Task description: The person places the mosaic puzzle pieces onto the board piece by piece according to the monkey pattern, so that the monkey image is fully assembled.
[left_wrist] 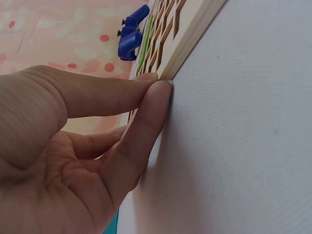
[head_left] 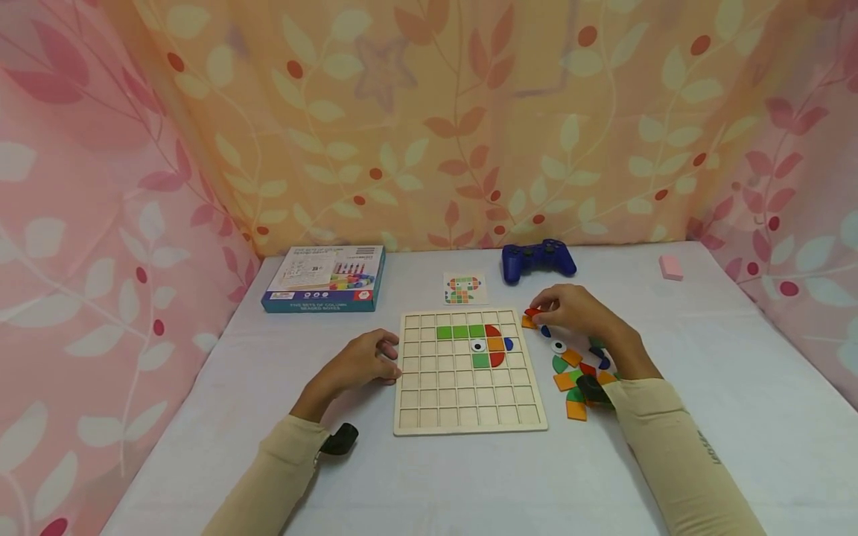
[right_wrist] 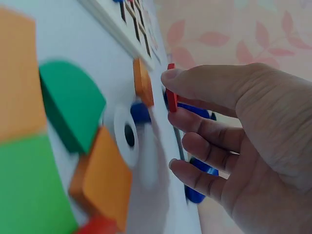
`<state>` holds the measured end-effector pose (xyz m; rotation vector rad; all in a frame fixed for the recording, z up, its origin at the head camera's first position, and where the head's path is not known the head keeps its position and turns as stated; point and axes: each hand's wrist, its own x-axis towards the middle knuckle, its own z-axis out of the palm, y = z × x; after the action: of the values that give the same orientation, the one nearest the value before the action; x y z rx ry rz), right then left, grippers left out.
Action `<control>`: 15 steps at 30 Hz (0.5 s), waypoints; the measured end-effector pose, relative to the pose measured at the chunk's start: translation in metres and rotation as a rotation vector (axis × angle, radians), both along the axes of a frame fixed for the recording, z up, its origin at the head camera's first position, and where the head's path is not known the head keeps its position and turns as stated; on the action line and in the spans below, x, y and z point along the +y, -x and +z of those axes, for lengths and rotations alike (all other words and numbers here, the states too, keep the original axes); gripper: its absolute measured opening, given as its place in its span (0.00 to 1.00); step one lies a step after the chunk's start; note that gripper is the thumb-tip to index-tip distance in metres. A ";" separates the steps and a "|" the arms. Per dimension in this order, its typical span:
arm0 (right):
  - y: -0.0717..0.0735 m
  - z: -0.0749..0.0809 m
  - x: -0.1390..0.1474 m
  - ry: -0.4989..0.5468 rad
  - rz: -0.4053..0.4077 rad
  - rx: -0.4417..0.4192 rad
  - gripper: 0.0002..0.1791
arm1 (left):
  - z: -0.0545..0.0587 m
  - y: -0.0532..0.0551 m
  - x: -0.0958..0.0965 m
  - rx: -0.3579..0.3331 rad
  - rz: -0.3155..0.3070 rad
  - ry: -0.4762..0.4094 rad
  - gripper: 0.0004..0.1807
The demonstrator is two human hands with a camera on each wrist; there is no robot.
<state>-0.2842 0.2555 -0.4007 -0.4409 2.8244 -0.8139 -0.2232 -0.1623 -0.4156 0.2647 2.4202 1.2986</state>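
Note:
In the head view my left hand is at the left edge of a wooden grid board. Thumb and a finger pinch that edge in the left wrist view. Seated in the board are green squares, a white eye tile, an orange square, red curved pieces and a blue half-round. Beyond the board's right edge, my right hand pinches a red piece between thumb and index finger. Just below it lies an orange tile; another eye tile is nearby.
Loose orange, green, red and blue pieces lie right of the board, partly under the right wrist. Behind the board are a pattern card and a blue game controller. A boxed set stands back left, a pink block far right.

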 end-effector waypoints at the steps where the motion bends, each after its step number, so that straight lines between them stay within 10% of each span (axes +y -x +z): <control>1: 0.000 0.001 -0.003 0.007 0.006 0.001 0.18 | 0.000 0.000 0.000 0.002 0.001 0.001 0.32; 15: -0.002 0.004 -0.048 0.043 0.075 0.024 0.17 | 0.000 0.000 0.000 0.000 0.005 0.003 0.31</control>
<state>-0.2825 0.2080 -0.3965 -0.5625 2.7979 -0.8613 -0.2233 -0.1620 -0.4155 0.2580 2.4243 1.2970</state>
